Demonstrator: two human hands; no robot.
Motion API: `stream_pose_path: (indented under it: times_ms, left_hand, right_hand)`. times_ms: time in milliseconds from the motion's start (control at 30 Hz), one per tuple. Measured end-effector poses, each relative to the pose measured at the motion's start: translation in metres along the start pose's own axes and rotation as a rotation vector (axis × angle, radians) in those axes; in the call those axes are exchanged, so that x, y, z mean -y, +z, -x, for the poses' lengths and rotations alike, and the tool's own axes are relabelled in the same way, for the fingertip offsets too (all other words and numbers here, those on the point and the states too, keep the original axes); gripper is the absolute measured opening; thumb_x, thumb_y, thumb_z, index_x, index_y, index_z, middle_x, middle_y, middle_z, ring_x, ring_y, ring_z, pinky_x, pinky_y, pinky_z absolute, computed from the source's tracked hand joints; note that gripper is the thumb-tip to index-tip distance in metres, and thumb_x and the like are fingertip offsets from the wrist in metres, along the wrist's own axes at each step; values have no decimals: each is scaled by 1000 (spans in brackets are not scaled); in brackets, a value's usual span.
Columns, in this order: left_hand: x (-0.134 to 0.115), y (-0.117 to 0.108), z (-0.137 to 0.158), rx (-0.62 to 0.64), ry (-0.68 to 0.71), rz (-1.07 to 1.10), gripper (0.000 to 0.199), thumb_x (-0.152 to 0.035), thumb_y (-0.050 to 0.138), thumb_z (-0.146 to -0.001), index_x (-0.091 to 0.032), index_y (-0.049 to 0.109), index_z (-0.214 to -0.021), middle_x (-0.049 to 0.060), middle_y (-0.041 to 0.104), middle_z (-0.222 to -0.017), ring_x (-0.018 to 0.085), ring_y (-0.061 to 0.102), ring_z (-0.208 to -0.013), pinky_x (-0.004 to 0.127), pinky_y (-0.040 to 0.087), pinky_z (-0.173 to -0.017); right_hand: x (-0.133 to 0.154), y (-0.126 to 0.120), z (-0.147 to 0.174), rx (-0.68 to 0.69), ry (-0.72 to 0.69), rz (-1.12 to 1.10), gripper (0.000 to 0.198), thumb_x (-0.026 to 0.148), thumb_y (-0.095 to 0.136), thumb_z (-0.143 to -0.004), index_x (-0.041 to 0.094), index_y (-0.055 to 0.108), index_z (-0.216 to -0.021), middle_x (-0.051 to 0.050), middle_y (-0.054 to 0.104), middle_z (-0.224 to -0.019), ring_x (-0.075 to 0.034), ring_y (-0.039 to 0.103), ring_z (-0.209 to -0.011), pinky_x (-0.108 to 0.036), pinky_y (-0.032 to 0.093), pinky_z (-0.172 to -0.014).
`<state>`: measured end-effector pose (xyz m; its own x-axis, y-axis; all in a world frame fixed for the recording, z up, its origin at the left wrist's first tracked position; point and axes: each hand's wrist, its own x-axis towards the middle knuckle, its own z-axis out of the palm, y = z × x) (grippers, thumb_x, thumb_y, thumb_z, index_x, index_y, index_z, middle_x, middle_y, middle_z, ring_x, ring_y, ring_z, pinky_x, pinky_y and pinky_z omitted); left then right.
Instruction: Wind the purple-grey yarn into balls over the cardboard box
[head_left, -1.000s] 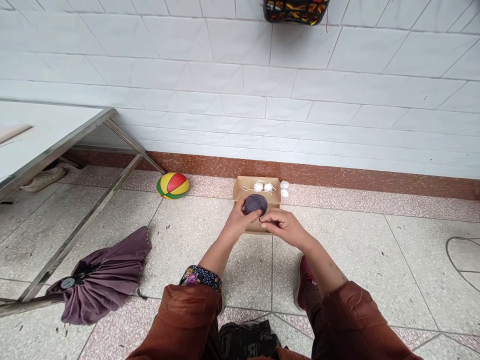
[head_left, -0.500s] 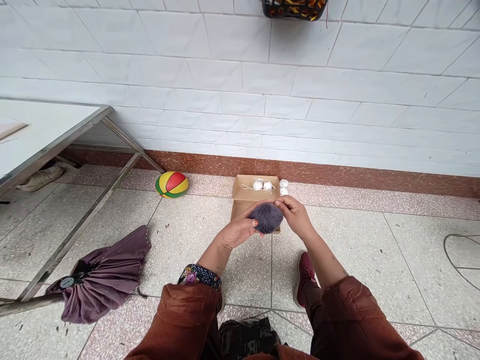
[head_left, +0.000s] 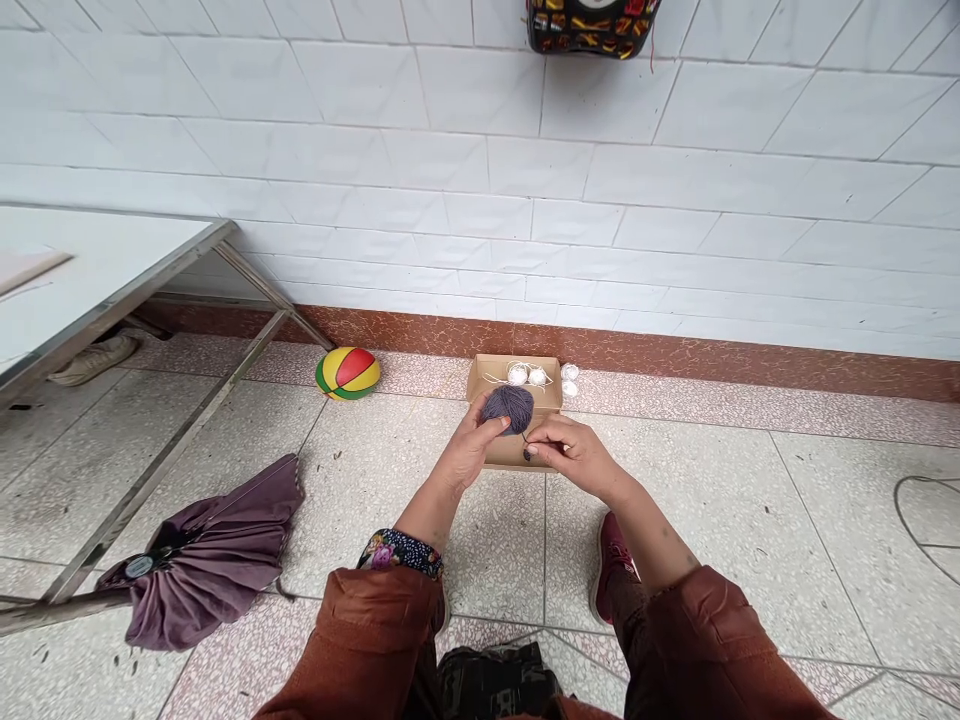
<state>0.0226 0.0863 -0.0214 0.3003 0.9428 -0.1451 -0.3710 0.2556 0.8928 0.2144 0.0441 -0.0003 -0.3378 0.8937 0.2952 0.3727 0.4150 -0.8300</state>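
Note:
My left hand [head_left: 472, 440] is closed round a ball of dark purple-grey yarn [head_left: 511, 408], thumb across its front. Just to the right, my right hand [head_left: 574, 455] pinches a strand of the same yarn, with a small dark bit of it showing below the fingertips. Both hands are above an open cardboard box [head_left: 517, 455] on the floor, and they hide part of it. On the box's raised back flap sit two white yarn balls [head_left: 527, 374] with loose ends. Two more white balls [head_left: 570, 380] rest beside the box on its right.
A yellow, red and green ball [head_left: 348, 373] lies by the wall. At left stands a metal-framed table [head_left: 135, 250], with a purple cloth bag [head_left: 217, 560] near its leg and a shoe [head_left: 94, 360] beneath. A patterned black container [head_left: 592, 25] is at the top, a wire frame [head_left: 922, 510] at right.
The yarn ball has moved left and slightly up in my left hand. My right hand has come down away from the ball's top, drawing a strand out from it.

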Motion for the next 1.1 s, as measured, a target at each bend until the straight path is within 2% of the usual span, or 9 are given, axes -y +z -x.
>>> stream_pose_path:
  times_ms: [133, 300, 400, 467, 633, 733, 833, 933, 1100]
  left_hand:
    - [1, 0, 1, 35, 56, -182, 56, -23, 74, -73, -22, 61, -128, 7, 63, -126, 24, 54, -120, 36, 35, -107]
    - [-1, -3, 7, 178, -7, -354, 68, -22, 74, -73, -27, 55, -138, 7, 60, -128, 26, 54, -117, 39, 37, -105]
    - [-1, -5, 10, 304, -54, -334, 75, -25, 75, -75, -28, 48, -144, 7, 62, -122, 27, 57, -111, 40, 40, -100]
    - [0, -5, 11, 379, -65, -287, 76, -27, 77, -73, -27, 48, -144, 8, 62, -124, 29, 56, -113, 41, 39, -100]
    - [-3, 0, 16, 487, -94, 4, 74, -32, 78, -72, -29, 51, -141, 10, 58, -133, 30, 52, -124, 43, 37, -105]
    - [-8, 2, 17, 442, -128, 135, 71, -31, 79, -71, -27, 54, -138, 11, 60, -131, 30, 55, -123, 43, 41, -103]
    - [-9, 1, 13, 313, -121, 218, 60, -28, 79, -70, -23, 61, -128, 11, 63, -128, 30, 57, -121, 43, 43, -102]
    - [-6, 1, 8, 189, -83, 271, 52, -29, 78, -72, -20, 64, -122, 11, 65, -125, 28, 57, -122, 41, 43, -104]
    - [0, 2, 2, 84, -50, 289, 47, -27, 76, -74, -21, 64, -119, 8, 67, -124, 24, 60, -118, 37, 43, -103]
  right_hand:
    - [6, -9, -1, -35, -2, -11, 14, 31, 61, -95, 23, 72, -91, -3, 68, -83, -16, 62, -77, -30, 49, -72]
    - [-5, -15, -2, -128, 2, 56, 16, 35, 62, -95, 25, 74, -91, -3, 66, -81, -17, 61, -76, -31, 49, -70]
    - [-12, -13, -3, -154, -15, 80, 16, 35, 62, -95, 26, 74, -91, -3, 66, -81, -18, 61, -76, -31, 49, -70]
    - [-14, -11, -4, -165, -17, 82, 16, 36, 62, -95, 26, 74, -89, -3, 66, -82, -18, 61, -77, -31, 50, -71]
    - [-19, -8, -10, -203, 42, 57, 16, 30, 58, -96, 25, 71, -88, -3, 67, -82, -19, 61, -80, -32, 49, -74]
    - [-25, -2, -11, -182, 76, 56, 17, 24, 53, -96, 23, 69, -88, -4, 66, -83, -19, 61, -80, -31, 49, -74]
    - [-31, 5, -10, -138, 64, 66, 18, 20, 50, -95, 22, 66, -86, -4, 64, -83, -18, 61, -79, -30, 48, -72]
    - [-32, 10, -7, -92, 66, 97, 19, 22, 50, -96, 21, 65, -85, -3, 62, -82, -18, 60, -78, -29, 48, -71]
    - [-22, 10, -3, 0, 49, 113, 17, 25, 52, -98, 22, 68, -92, -4, 66, -88, -18, 63, -84, -30, 49, -76]
